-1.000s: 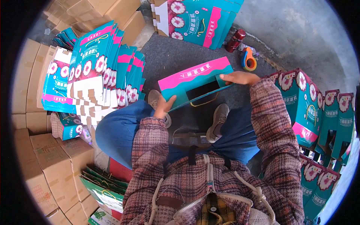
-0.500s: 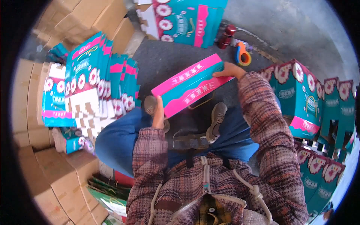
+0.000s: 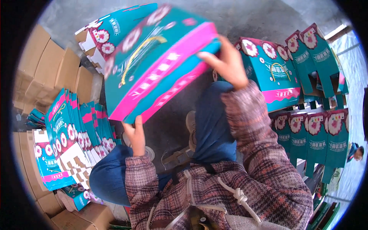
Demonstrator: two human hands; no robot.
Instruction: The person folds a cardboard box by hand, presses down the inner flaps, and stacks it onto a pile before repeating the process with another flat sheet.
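Observation:
A teal and pink cardboard gift box [image 3: 153, 71], with a yellow cord handle on its broad face, is held up in front of me at a tilt. My left hand [image 3: 135, 136] grips its near left corner, partly hidden by the box. At the right end, my right hand [image 3: 229, 63] is closed on the edge, thumb on the narrow pink and teal side. The far edge of the box is slightly blurred.
Flat folded boxes [image 3: 63, 122] lean in a stack at left, beside brown cartons [image 3: 46, 69]. More box sheets [image 3: 119, 25] lie at far left. Made-up gift boxes [image 3: 274, 73] stand at right, with a row of teal boxes [image 3: 318, 142] nearer. A person [image 3: 356, 152] shows at the right rim.
Both hands have raised the gift box and tipped it, so its broad face with the handle now shows. My view has turned to the right.

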